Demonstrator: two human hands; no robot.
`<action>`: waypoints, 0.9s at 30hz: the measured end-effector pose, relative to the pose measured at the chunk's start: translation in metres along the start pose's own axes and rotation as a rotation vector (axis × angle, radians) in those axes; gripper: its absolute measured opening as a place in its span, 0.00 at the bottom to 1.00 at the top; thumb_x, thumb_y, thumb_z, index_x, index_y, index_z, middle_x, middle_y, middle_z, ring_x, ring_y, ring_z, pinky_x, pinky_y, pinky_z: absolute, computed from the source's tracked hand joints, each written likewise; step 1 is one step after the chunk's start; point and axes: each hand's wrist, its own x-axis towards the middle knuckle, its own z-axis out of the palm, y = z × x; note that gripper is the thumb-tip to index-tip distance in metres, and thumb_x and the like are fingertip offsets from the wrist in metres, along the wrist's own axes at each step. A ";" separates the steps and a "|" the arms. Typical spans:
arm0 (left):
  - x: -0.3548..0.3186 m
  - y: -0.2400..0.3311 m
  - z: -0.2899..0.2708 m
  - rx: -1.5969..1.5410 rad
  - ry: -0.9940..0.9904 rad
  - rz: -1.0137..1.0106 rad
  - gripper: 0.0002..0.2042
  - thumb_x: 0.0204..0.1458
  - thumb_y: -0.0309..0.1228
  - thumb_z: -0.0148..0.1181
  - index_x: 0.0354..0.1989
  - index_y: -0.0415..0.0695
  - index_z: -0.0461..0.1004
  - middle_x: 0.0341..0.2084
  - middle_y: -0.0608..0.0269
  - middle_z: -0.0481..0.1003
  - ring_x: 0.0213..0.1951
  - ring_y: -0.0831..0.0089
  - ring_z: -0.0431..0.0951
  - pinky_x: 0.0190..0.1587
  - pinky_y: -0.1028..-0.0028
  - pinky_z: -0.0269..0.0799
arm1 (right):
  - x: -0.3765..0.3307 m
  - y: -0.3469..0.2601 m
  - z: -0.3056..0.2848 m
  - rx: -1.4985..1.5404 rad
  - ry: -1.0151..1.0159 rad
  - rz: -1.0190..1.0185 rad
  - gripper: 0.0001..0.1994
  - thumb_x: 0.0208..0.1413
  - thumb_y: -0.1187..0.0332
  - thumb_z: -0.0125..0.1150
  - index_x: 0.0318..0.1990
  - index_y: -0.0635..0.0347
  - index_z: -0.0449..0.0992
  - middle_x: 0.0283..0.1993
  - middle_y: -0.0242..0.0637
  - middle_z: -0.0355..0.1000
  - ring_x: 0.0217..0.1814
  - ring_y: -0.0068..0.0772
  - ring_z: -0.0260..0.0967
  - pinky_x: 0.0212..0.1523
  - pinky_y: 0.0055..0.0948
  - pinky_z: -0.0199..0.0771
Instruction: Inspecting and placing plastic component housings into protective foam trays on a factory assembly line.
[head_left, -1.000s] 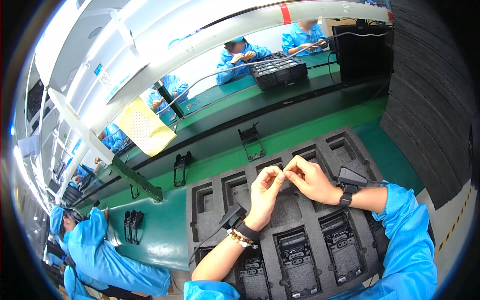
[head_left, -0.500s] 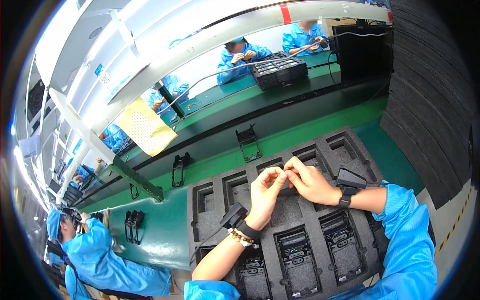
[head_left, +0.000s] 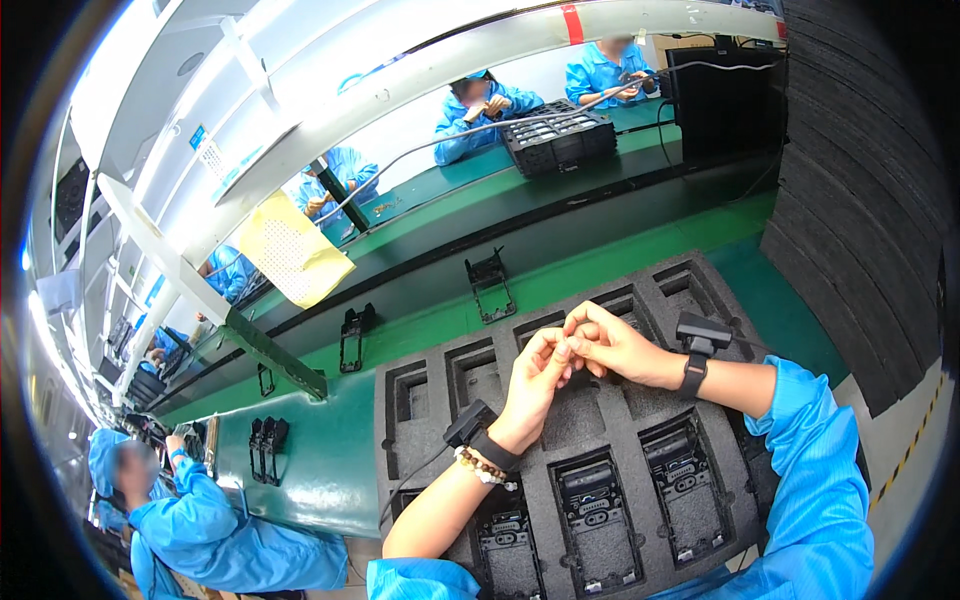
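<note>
My left hand and my right hand meet fingertip to fingertip above a dark grey foam tray. Both are closed in a pinch; whatever lies between the fingers is hidden or too small to name. Nearer me, beneath the hands, black device housings fill several tray slots. The slots around and beyond the hands show mostly bare foam. Each wrist wears a black strap with a small black box, and a beaded bracelet circles the left one.
Past the tray, black open frames lie on a green belt. More frames stand on the green table at left. Dark foam sheets are stacked at right. A co-worker sits at left; others work across the line beside a black crate.
My hands stay together, with the fingers shifting slightly. The frames on the belt have edged left. At left, the co-worker's head and body have turned and lowered.
</note>
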 end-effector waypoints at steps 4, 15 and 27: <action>0.002 -0.001 -0.003 -0.107 -0.046 -0.037 0.10 0.64 0.38 0.54 0.48 0.48 0.70 0.31 0.76 0.70 0.30 0.88 0.65 0.32 0.85 0.60 | 0.005 -0.005 -0.009 0.057 -0.023 0.114 0.15 0.64 0.61 0.58 0.51 0.57 0.65 0.31 0.26 0.68 0.26 0.12 0.60 0.27 0.14 0.61; 0.000 0.002 0.000 -0.055 0.137 -0.029 0.08 0.59 0.35 0.61 0.42 0.47 0.74 0.31 0.76 0.75 0.27 0.88 0.66 0.30 0.86 0.61 | 0.004 0.001 -0.007 -0.080 0.083 -0.014 0.12 0.62 0.63 0.61 0.45 0.59 0.70 0.28 0.23 0.67 0.27 0.11 0.61 0.26 0.14 0.61; -0.003 0.002 0.003 0.081 0.181 0.048 0.09 0.58 0.32 0.63 0.42 0.42 0.75 0.33 0.71 0.78 0.31 0.89 0.70 0.34 0.86 0.64 | -0.001 -0.001 0.001 -0.284 0.187 -0.134 0.09 0.62 0.66 0.60 0.33 0.63 0.74 0.23 0.24 0.70 0.25 0.10 0.61 0.25 0.16 0.62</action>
